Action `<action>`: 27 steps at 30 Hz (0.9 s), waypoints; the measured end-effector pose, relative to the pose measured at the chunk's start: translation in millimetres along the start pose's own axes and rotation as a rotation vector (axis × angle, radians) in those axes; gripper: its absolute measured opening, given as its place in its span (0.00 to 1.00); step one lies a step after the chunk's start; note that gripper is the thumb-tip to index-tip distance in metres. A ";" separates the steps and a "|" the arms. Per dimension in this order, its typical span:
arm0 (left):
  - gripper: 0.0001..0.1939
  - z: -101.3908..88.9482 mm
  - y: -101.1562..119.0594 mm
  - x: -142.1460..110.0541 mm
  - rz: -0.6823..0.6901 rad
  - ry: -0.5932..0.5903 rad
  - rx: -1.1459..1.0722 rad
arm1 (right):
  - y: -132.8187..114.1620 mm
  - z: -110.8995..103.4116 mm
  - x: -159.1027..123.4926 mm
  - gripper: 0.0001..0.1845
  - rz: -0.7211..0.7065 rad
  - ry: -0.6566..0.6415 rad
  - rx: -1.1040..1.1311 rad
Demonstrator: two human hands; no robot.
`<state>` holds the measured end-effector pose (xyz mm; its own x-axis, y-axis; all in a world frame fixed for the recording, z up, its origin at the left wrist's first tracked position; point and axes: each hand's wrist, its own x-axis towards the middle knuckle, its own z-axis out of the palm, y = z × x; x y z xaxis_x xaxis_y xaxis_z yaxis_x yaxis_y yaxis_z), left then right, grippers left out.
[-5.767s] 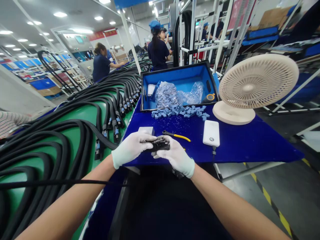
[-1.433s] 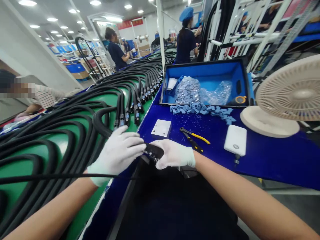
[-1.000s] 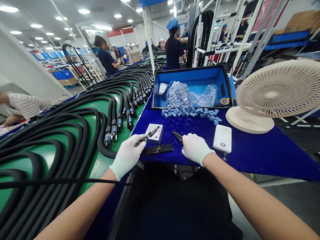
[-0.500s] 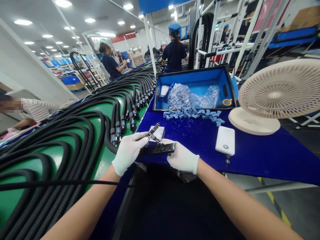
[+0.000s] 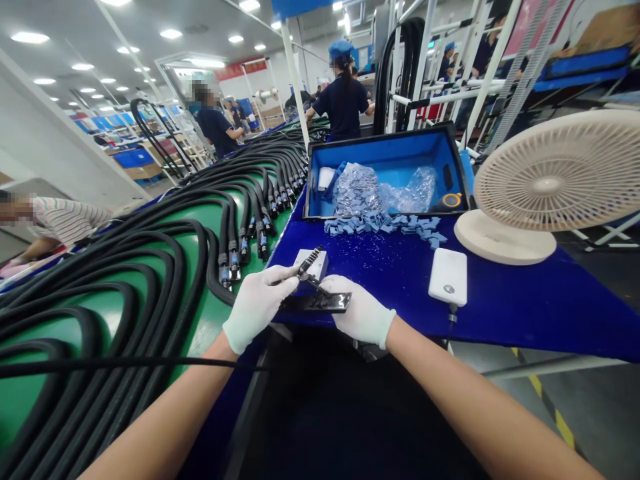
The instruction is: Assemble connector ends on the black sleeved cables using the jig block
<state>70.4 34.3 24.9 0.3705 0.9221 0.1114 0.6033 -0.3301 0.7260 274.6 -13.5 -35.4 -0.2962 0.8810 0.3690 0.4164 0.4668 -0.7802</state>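
In white gloves, both my hands meet above the near edge of the blue table. My left hand (image 5: pixel 260 300) pinches a slim black ribbed part (image 5: pixel 310 261) between thumb and fingers, its ribbed end pointing up and right. Closed at the fingers, my right hand (image 5: pixel 357 310) reaches the lower end of that part, where a small dark piece joins it; the fingertips are partly hidden. A flat, shiny black strip (image 5: pixel 320 303) lies just below, against the right hand; I cannot tell whether that hand grips it. Behind the part sits a white box (image 5: pixel 317 265).
Black hoses (image 5: pixel 165 267) fill the green surface at left. A blue bin (image 5: pixel 400 160) holds bagged blue pieces and a tape measure; loose blue pieces (image 5: pixel 380 225) lie before it. At right are a white power bank (image 5: pixel 449 277) and fan (image 5: pixel 550 187). Co-workers stand beyond.
The view has shifted slightly. My hands stay together around the ribbed part. The black strip's face shows shinier, with fewer dark shapes in front of it.
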 end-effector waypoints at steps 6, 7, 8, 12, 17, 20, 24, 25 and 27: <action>0.24 4.9 10.1 19.9 0.023 -0.020 -0.082 | -1.1 -3.0 -3.4 0.09 0.099 -0.008 -0.155; 0.22 6.0 11.3 25.3 0.046 -0.026 -0.057 | -1.2 -3.0 -3.9 0.09 0.125 0.009 -0.155; 0.21 6.7 12.0 30.8 0.068 -0.027 -0.028 | -1.4 -2.9 -4.1 0.09 0.153 0.031 -0.143; 0.22 8.8 12.8 47.0 0.106 -0.058 -0.022 | -0.9 -2.7 -1.1 0.17 0.189 0.088 0.002; 0.29 15.9 17.3 46.2 0.088 -0.144 -0.106 | 8.0 -3.9 -0.7 0.12 0.153 0.049 0.113; 0.24 20.0 20.6 40.8 0.093 -0.059 -0.009 | 17.9 -3.0 -2.4 0.08 0.154 0.011 0.048; 0.20 21.0 22.9 35.5 0.084 -0.009 0.086 | 28.4 4.4 -0.2 0.06 0.158 -0.003 -0.169; 0.20 20.8 23.2 34.9 0.081 -0.004 0.086 | 29.5 6.6 0.9 0.06 0.165 0.001 -0.209; 0.21 19.9 23.5 34.5 0.082 0.003 0.060 | 29.5 8.6 2.4 0.06 0.177 0.016 -0.223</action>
<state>111.5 54.3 32.4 0.4185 0.8921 0.1704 0.6127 -0.4158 0.6721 278.8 1.8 -61.9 -0.1887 0.9507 0.2462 0.6397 0.3092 -0.7037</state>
